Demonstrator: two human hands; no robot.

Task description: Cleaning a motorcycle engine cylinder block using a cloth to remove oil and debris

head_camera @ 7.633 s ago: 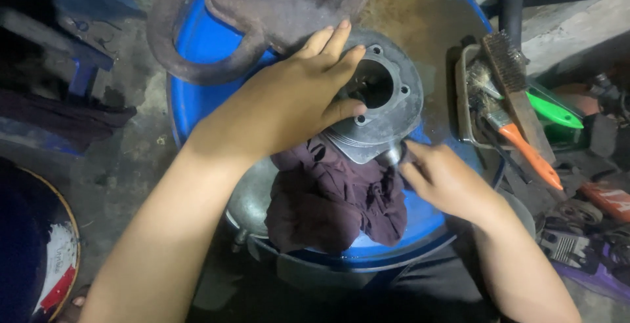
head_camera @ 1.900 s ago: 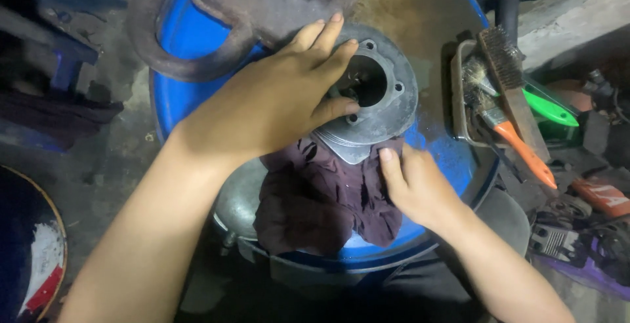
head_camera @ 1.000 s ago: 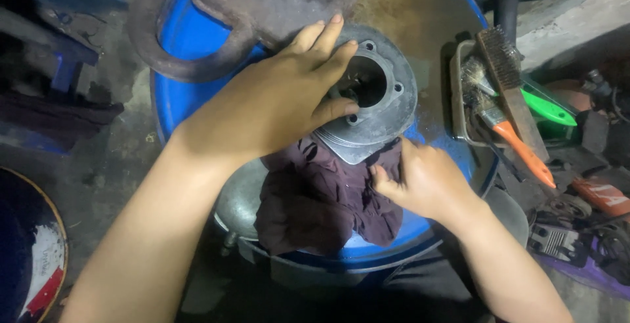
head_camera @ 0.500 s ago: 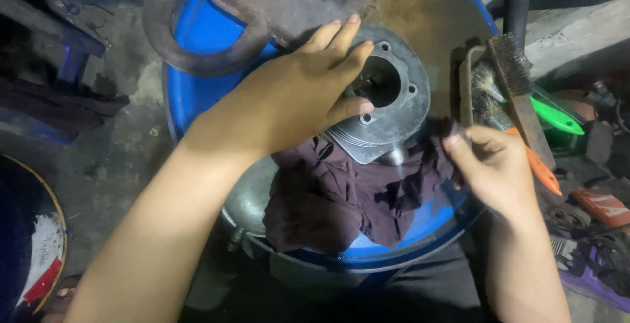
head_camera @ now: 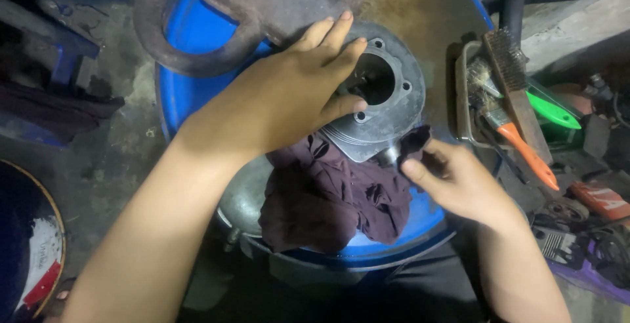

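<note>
Left hand (head_camera: 289, 97) is down flat on the grey metal cylinder block (head_camera: 384, 103), palm over its near-left side, fingers spread and reaching toward the round bore in the middle, thumb pressed along the block's lower edge. That grip is splayed wide, pressing rather than pinching. The block sits tilted on the top of a blue drum (head_camera: 190, 41), roughly at the drum's centre, with its flanged face and small bolt holes turned up to the camera.

Right hand (head_camera: 456, 179) is just below and to the right of the block, and its grip is closed: thumb and fingertips are pinching a corner of the dark maroon rag (head_camera: 328, 195), holding that corner up against the block's lower right corner. The rest of the rag lies bunched on the near part of the drum top, directly under the block and between the two forearms, touching the block's underside.

So the block lies under the left palm and just above the right fingertips, with the cloth bridging the two.

At the far edge of the drum rests a heavy dark metal part with a curved loop (head_camera: 197, 41). Off to the right, a wire brush (head_camera: 515, 77) lies on a metal tray (head_camera: 462, 93), beside an orange-handled tool (head_camera: 525, 152) and a green-handled tool (head_camera: 551, 110).
</note>
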